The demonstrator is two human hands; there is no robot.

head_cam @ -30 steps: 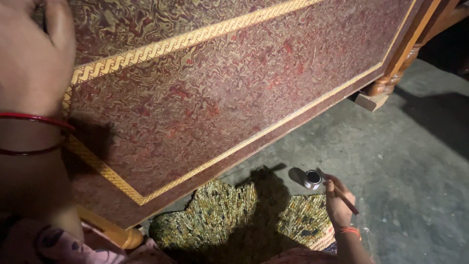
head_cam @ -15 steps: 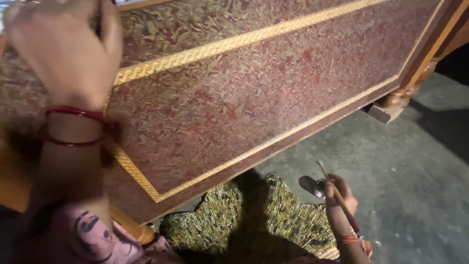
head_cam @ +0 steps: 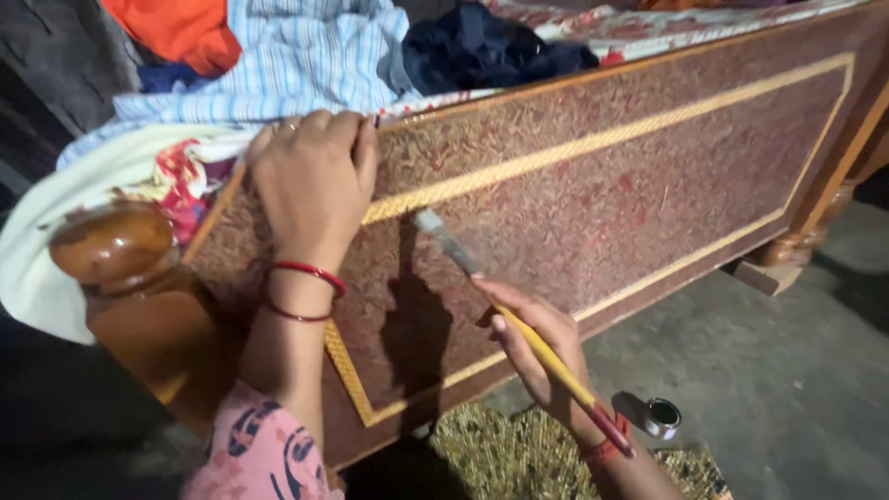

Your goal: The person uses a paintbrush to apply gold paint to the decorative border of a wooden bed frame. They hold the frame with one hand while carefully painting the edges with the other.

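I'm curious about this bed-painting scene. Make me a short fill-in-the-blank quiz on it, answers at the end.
1. The right hand holds a ____ with a yellow handle.
2. The left hand grips the top edge of the patterned bed panel, and its wrist wears ____ bangles.
3. The small open tin stands on the ____, near the right wrist.
4. The brush's bristles are close to the ____ border line.

Answers: paintbrush; red; floor; gold
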